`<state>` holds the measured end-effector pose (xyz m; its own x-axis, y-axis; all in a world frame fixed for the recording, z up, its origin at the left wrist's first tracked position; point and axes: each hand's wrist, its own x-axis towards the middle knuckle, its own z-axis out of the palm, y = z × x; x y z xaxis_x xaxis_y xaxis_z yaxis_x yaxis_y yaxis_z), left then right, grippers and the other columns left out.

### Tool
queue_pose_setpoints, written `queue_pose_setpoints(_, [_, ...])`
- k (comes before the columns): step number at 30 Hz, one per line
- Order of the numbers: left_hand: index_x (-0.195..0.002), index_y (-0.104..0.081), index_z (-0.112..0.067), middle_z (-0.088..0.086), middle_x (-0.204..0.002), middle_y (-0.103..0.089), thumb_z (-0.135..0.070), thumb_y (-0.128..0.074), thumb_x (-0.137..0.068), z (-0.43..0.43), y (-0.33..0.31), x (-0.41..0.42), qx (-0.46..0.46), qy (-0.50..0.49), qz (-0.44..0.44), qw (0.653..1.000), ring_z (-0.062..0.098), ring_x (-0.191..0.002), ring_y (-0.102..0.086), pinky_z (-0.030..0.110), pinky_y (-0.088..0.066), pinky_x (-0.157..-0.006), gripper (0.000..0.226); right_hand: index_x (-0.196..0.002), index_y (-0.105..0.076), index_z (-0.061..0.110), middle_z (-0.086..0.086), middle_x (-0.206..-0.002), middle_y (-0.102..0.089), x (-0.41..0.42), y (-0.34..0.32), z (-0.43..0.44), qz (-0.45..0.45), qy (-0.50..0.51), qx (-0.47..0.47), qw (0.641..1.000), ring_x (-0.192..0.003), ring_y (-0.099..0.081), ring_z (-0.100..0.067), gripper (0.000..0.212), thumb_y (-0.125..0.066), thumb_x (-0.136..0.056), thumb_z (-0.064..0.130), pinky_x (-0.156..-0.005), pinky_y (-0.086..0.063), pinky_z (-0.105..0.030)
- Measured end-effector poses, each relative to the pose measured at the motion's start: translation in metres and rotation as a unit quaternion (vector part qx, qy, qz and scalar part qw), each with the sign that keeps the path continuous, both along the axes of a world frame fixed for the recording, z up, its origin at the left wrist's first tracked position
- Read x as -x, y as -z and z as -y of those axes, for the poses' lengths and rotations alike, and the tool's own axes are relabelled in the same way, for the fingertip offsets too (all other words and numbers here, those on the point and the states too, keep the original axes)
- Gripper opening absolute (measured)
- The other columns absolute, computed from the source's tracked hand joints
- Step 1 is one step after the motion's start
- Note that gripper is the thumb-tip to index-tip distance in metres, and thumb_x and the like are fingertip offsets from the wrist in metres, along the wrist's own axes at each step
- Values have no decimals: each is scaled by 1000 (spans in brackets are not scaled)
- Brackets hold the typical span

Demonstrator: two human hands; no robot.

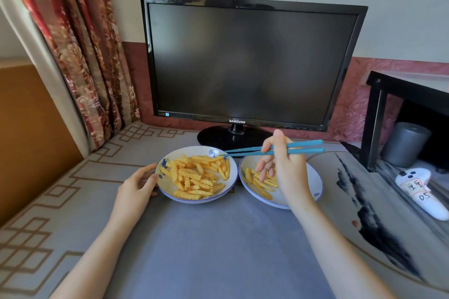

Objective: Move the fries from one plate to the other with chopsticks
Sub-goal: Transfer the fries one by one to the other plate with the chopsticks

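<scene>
Starting w/ the big stuff: dark monitor (252, 63) at the back of the bench (218, 238), two white blue-rimmed plates side by side in front of it, rims nearly touching.

Left plate (165, 186) holds the main heap of fries (194, 175). Right plate (313, 182) has only a few fries so far, so the job looks early on.

Left hand (136, 187) steadies the left plate, fingers curved round its near-left rim. Right hand (284, 165) hangs over the right plate, fingers wrapped on the blue chopsticks (306, 147) approx mid-shaft. The tips are close together at the far-right edge of the heap; can't tell if a fry is pinched yet.

Handling, my guess: the fries are v. light, crinkle-cut and fairly stiff, and the ridges should give the smooth sticks some bite. They're prob brittle, so a hard squeeze may snap one. Best to take a single fry from the top of the heap, mid-length, crosswise to the ridges. An end grip would prob let it swing and drop.
</scene>
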<state>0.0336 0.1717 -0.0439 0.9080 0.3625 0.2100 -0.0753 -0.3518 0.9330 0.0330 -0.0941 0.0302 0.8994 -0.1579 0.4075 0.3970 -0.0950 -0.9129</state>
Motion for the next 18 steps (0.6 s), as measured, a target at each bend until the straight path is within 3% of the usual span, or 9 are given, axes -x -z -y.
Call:
queue_pose_setpoints(3, [-120,-62,-14,4,-96,-67,-10,-49,-95,-2,1,-1,-2,-3,-3,1000,15,-73,-62,-1,-42,-52,28,-72,-52,8,-18,-48,-56,-4,-1,-4,4,-21,22,1000,-33,-45,-22,44,-32,-102,33,-38,-35,-18])
queue_pose_setpoints(10, [-119,-62,-15,1,-93,-67,-10,-50,-95,-1,1,-1,-1,-2,-5,1000,12,-72,-62,-1,-42,-52,28,-73,-53,16,-10,-48,-54,-16,5,-17,-2,-66,130,989,-40,-45,-21,41,-32,-102,36,-47,-39,-22])
queue_pose_setpoints(18, [-122,-61,-15,2,-96,-67,-12,-49,-96,-2,2,-1,-6,-4,-6,1000,14,-74,-62,-1,-42,-52,29,-70,-52,21,-17,-55,-58,-22,7,-27,6,-75,195,978,-44,-49,-18,42,-31,-100,41,-58,-42,-25])
